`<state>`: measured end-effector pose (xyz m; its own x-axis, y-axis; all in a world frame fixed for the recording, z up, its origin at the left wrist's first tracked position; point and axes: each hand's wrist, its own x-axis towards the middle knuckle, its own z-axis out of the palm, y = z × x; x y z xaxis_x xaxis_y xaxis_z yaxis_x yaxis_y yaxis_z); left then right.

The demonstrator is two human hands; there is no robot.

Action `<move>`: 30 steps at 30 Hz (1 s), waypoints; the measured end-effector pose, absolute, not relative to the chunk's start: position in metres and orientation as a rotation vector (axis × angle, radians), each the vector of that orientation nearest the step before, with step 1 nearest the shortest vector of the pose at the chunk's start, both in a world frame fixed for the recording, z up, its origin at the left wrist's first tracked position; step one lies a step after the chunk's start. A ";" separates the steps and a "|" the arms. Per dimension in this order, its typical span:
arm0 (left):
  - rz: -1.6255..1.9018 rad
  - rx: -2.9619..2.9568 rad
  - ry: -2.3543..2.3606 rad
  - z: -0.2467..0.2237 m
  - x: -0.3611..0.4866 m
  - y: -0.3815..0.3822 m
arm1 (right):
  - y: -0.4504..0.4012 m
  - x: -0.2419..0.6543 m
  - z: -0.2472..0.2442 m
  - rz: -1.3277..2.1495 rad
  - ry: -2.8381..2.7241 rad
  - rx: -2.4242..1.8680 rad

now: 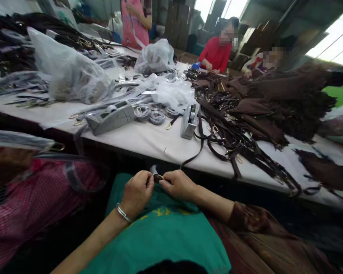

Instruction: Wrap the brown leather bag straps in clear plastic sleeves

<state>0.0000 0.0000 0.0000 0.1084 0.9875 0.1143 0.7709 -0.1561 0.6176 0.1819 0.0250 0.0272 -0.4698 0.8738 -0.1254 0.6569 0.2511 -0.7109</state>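
Above the green apron, my left hand [137,191] and my right hand [179,185] meet at the table's near edge. Between their fingertips is a dark brown strap end [157,177] with a bit of whitish clear film [153,169] standing up from it. My left fingers are closed in a pinch at the film side. A touch of gold-coloured metal shows by my right thumb and forefinger, which grip the other side. Most of the strap end is hidden by my fingers. On the table ahead stands a grey tape dispenser [189,122], beside a loose pile of dark brown straps [227,139] with gold clasps.
A larger grey tape dispenser [111,117] and wrapped coiled straps [157,117] lie on the white table [143,139]. Plastic bags [74,72] stand behind them. Brown bags [286,99] are heaped right. A co-worker [45,182] sits close at left; others work across the table.
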 end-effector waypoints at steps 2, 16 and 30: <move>0.720 2.000 1.723 -0.003 0.002 -0.002 | 0.025 0.178 0.026 1.000 -2.178 -1.440; 0.885 1.786 1.670 -0.009 0.007 -0.006 | 0.016 0.166 0.013 0.431 -2.733 -1.424; 0.790 1.820 1.627 -0.011 0.001 -0.005 | 0.051 0.179 0.016 1.789 -1.900 -1.492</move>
<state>0.0006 -0.0049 -0.0110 0.0864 0.9947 0.0558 0.6594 -0.0991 0.7453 0.1788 0.0508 0.0163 -0.5005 0.7049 -0.5025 0.5440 -0.1954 -0.8160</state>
